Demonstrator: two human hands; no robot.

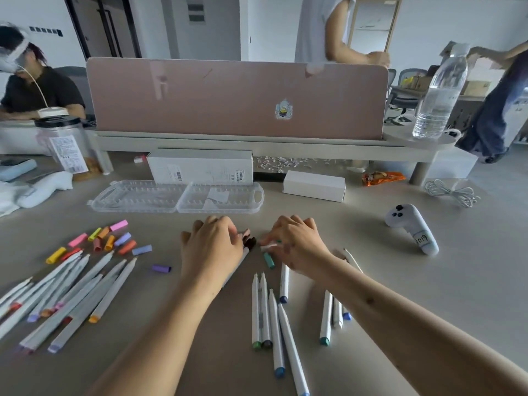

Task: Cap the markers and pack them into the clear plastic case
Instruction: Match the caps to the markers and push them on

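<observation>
We've got the left hand [213, 247] down at mid-table, fingers curled round the brown marker [249, 244]. Its dark end pokes out past the fingertips, and its white barrel runs back under the palm toward the wrist. Right beside it the right hand [297, 244] faces in, knuckles up, fingers bent, tips meeting at a small pale piece. It's blurred there, and we can't tell whether that hand grips anything or only touches it. The two hands sit almost fingertip to fingertip, with both forearms stretched forward, palms down, low over the table [371, 224].

Just below the right fingertips lies a teal cap [269, 260], stubby and loose on the table. The case [177, 197] sits beyond both hands, near but apart from them. It's clear ribbed plastic, opened flat in two halves, with a handle slot at each end.

Off to the left is a scatter of caps [111, 238] in pink, yellow, orange and lilac, short and squarish. One purple cap [161, 268] lies alone nearer the left wrist. Below them is a heap of markers [71, 295], slim white barrels with coloured ends, lying criss-crossed. Between our forearms a bunch [271, 318] lies roughly parallel, green, grey and blue ends toward us. Stray markers [328, 318] lie partly under the right forearm. The table is smooth, matte grey-beige.
</observation>
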